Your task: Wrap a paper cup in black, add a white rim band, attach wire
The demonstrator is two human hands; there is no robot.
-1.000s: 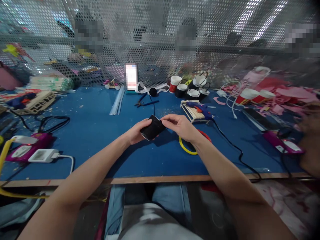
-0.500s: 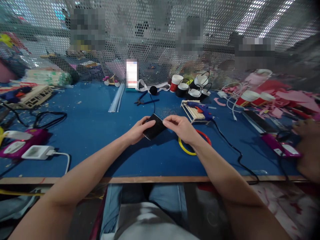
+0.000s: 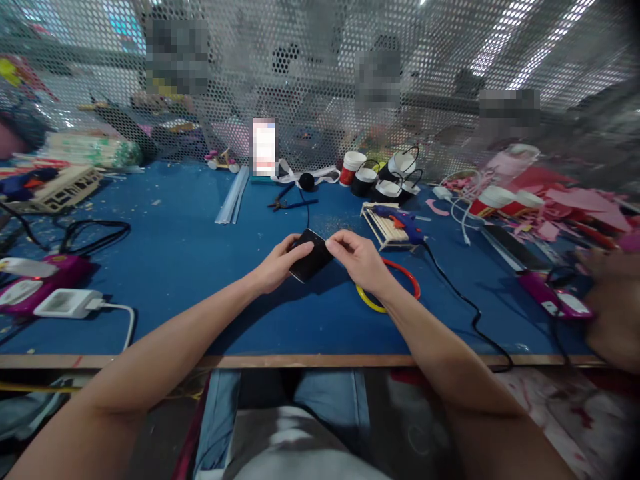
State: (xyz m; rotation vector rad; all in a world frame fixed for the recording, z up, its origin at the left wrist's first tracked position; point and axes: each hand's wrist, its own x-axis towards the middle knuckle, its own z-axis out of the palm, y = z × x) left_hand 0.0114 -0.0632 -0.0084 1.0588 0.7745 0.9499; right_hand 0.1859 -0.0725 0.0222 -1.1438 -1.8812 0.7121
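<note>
A small black-covered cup (image 3: 311, 261) lies tilted in my hands above the blue tabletop. My left hand (image 3: 280, 263) is closed round its left side, the thumb lying along the black surface. At the cup's right edge my right hand (image 3: 353, 253) is closed in a pinch, thumb against forefinger. Whatever lies between those fingertips is too small to make out. A thin black cord (image 3: 307, 215) runs from behind the cup toward a round black thing (image 3: 307, 181). Partly under my right wrist lies a red and yellow ring (image 3: 369, 303).
Beyond my right hand, a blue glue gun (image 3: 400, 220) rests on a wooden stick rack (image 3: 377, 230). Pliers (image 3: 287, 200) and clear sticks (image 3: 233, 197) lie farther back. Several cups (image 3: 365, 179) stand by the mesh. Power strips (image 3: 50, 283) and cables lie at both sides. Another person's arm is at right.
Both hands keep nearly the same hold on the cup, which has shifted only slightly. The view has moved a little.
</note>
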